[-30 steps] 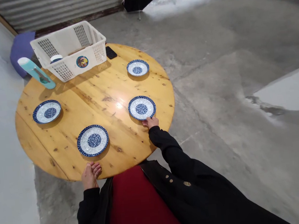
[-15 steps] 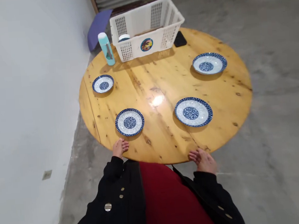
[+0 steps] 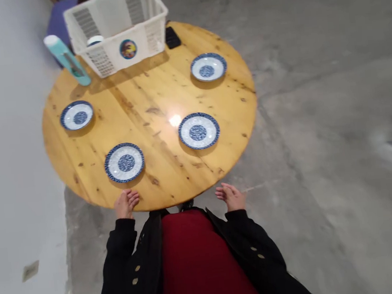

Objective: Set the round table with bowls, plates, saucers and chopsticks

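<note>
My left hand (image 3: pixel 126 204) rests on the near edge of the round wooden table (image 3: pixel 151 100), fingers loosely spread, holding nothing. Just beyond it lies a blue-and-white plate (image 3: pixel 124 162). My right hand (image 3: pixel 232 196) hovers off the table's near right edge, fingers apart and empty. A second plate (image 3: pixel 198 130) sits in front of it, a third plate (image 3: pixel 208 66) lies at the far right, and a fourth plate (image 3: pixel 76 115) at the left.
A white plastic basket (image 3: pixel 117 30) with a small bowl (image 3: pixel 95 39) inside stands at the table's far side. A teal bottle (image 3: pixel 67 60) leans beside it and a black phone (image 3: pixel 172 37) lies to its right. A white wall runs along the left; concrete floor on the right.
My right hand has left the near right plate and drawn back off the table edge. The view has swung about. My left hand stays at the table's near edge.
</note>
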A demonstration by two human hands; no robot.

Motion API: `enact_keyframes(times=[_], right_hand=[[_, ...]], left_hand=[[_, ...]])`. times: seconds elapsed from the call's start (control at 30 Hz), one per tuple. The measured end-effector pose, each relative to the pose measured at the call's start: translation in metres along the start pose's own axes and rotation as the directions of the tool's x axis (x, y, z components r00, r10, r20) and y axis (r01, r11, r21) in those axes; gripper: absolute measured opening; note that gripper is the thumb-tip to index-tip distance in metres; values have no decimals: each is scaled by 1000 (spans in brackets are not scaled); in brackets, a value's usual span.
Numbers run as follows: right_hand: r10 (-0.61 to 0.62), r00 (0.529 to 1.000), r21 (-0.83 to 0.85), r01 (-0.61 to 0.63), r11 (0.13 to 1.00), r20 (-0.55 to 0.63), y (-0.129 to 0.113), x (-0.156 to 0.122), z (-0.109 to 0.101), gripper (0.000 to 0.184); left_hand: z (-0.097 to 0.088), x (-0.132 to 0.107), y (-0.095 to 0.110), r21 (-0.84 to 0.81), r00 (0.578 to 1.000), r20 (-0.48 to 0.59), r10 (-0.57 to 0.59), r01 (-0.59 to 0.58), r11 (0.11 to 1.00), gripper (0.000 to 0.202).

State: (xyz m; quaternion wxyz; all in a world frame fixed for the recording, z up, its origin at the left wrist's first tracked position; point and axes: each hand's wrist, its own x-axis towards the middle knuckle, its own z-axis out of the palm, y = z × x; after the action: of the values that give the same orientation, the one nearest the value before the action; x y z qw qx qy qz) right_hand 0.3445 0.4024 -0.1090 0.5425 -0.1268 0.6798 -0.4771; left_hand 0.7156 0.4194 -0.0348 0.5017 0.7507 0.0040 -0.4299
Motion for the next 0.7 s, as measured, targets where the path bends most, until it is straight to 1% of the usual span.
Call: enact_keyframes(times=[0.1,0.3,0.47,0.57,0.7], right_hand=[[27,1000,-5,-27,1000,9,2,-1,-6,42],[55,998,24,-54,998,-39,7,-4,-23,42],[64,995,57,-59,997,-82,12,-14,-35,38],[70,993,34,-67,997,-95,16,-21,-35,37],[65,994,-8,-66,998,-91,19,-29,-27,36]], left_hand=[[9,6,7,-33,1000,-21,2,-2,999,26],[21,18,22,-49,1000,7,16,-16,999,30],[29,30,25,-65,999,42,30,-27,998,30],[29,40,23,-73,999,39,26,-23,997,26],[24,48,21,-70,998,69,11,-6,997,23]])
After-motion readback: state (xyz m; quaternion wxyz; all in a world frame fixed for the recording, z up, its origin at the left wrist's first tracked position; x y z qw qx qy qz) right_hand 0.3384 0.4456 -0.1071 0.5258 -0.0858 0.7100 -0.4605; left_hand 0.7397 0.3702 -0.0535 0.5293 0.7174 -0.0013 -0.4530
